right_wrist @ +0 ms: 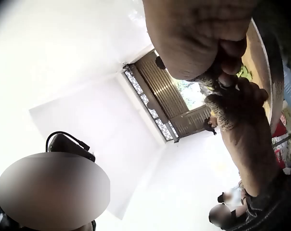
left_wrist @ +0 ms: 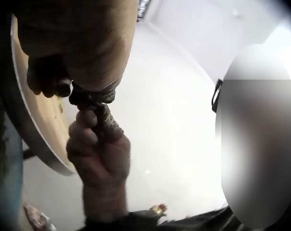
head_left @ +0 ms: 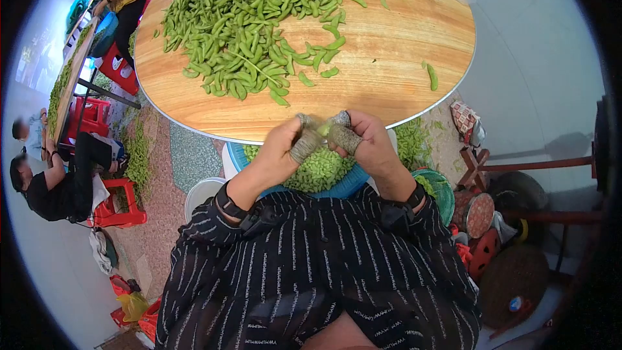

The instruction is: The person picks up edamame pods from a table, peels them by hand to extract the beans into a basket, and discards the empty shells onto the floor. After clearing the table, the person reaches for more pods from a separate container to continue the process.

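Note:
Both hands meet just off the near edge of the round wooden table [head_left: 395, 52]. Between their fingertips is a green edamame pod [head_left: 323, 129], mostly covered by the fingers. My left hand [head_left: 280, 149] pinches it from one side and my right hand [head_left: 374, 146] from the other. Grey-brown wraps cover the thumbs and some fingers of both hands. Directly beneath them, shelled green beans [head_left: 321, 172] fill a blue basin [head_left: 354, 177]. In the wrist views the fingertips come together, but the pod is hidden there.
A large heap of edamame pods [head_left: 253, 19] covers the table's far left, with a stray pod [head_left: 432, 78] at right. A white bucket [head_left: 202, 194] and a green basket [head_left: 442, 198] flank the lap. Other people sit at a long table [head_left: 68, 84] on the left.

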A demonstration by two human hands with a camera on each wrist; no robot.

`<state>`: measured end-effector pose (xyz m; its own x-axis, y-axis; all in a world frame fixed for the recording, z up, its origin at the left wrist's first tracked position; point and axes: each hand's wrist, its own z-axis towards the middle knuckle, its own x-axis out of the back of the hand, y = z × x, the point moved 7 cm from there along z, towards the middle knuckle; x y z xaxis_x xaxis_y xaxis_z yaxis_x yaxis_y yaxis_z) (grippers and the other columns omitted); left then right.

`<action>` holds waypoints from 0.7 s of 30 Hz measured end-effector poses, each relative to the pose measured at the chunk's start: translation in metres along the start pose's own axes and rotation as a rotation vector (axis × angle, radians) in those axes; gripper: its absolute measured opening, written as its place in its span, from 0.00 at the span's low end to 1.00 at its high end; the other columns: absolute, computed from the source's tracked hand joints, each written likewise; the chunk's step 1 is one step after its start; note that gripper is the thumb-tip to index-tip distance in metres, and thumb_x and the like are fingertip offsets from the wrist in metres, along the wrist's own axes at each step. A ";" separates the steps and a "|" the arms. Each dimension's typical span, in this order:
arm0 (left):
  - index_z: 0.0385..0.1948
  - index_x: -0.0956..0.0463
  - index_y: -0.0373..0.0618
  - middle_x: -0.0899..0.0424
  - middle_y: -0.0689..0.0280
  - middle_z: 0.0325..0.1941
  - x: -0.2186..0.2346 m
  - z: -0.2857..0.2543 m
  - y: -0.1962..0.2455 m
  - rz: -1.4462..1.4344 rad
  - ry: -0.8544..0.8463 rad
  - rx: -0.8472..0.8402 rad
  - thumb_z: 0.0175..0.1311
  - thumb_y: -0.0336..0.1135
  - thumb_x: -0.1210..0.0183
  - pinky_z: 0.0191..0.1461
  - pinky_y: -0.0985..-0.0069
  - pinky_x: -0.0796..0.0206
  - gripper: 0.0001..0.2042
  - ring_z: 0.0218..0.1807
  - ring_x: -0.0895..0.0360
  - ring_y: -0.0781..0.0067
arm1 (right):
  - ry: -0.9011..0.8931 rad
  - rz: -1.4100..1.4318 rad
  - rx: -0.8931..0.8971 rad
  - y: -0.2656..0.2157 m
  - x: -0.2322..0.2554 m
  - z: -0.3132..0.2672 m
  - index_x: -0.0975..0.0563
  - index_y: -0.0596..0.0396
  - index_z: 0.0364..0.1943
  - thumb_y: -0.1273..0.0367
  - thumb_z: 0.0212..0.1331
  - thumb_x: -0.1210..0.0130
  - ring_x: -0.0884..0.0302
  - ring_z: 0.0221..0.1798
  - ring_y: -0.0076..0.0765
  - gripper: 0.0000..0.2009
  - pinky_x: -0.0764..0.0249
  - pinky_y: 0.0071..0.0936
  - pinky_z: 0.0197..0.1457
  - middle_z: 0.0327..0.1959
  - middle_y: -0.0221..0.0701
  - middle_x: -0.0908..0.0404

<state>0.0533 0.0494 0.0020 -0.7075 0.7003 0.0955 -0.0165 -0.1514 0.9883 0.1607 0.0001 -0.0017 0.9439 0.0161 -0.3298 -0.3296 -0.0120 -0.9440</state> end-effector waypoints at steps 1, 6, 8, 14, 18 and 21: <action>0.31 0.30 0.39 0.33 0.64 0.18 0.004 0.000 0.025 0.357 0.108 -0.273 0.52 0.36 0.45 0.21 0.81 0.44 0.10 0.18 0.37 0.74 | -0.001 -0.001 0.000 -0.002 -0.001 -0.001 0.28 0.59 0.30 0.72 0.53 0.50 0.36 0.24 0.14 0.05 0.40 0.13 0.26 0.23 0.22 0.29; 0.31 0.26 0.40 0.30 0.61 0.22 0.005 0.002 0.053 0.534 0.051 -0.272 0.44 0.28 0.42 0.24 0.80 0.40 0.10 0.21 0.32 0.69 | 0.113 -0.280 0.039 -0.007 0.001 -0.002 0.29 0.61 0.27 0.77 0.46 0.52 0.35 0.24 0.18 0.03 0.38 0.19 0.26 0.19 0.24 0.29; 0.30 0.25 0.40 0.29 0.62 0.22 0.007 0.004 0.048 0.541 0.005 -0.175 0.44 0.26 0.42 0.24 0.80 0.40 0.09 0.21 0.32 0.70 | 0.109 -0.355 0.099 -0.008 0.000 -0.001 0.29 0.61 0.26 0.78 0.43 0.53 0.35 0.22 0.22 0.05 0.38 0.21 0.26 0.18 0.28 0.30; 0.26 0.26 0.38 0.29 0.65 0.20 0.008 0.003 0.039 0.462 -0.074 -0.011 0.43 0.24 0.44 0.24 0.82 0.43 0.06 0.22 0.33 0.78 | 0.027 -0.619 0.245 -0.015 -0.011 -0.004 0.31 0.61 0.26 0.79 0.36 0.55 0.38 0.19 0.38 0.08 0.39 0.26 0.25 0.16 0.41 0.34; 0.27 0.28 0.37 0.28 0.69 0.21 0.007 0.002 0.021 0.120 0.042 0.054 0.50 0.24 0.48 0.24 0.84 0.41 0.04 0.23 0.31 0.80 | 0.033 -0.592 0.331 -0.014 -0.009 -0.005 0.30 0.61 0.27 0.77 0.42 0.52 0.35 0.19 0.34 0.06 0.38 0.24 0.25 0.16 0.37 0.31; 0.30 0.28 0.37 0.26 0.68 0.23 0.017 -0.001 -0.002 -0.287 0.161 0.136 0.54 0.27 0.50 0.24 0.85 0.40 0.05 0.24 0.30 0.81 | 0.099 -0.321 0.268 -0.012 -0.006 -0.009 0.29 0.60 0.29 0.74 0.49 0.51 0.35 0.21 0.24 0.04 0.37 0.19 0.26 0.19 0.28 0.28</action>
<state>0.0408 0.0612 0.0020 -0.7898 0.5806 -0.1976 -0.1442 0.1373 0.9800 0.1595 -0.0090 0.0114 0.9925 -0.1191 -0.0290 0.0002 0.2383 -0.9712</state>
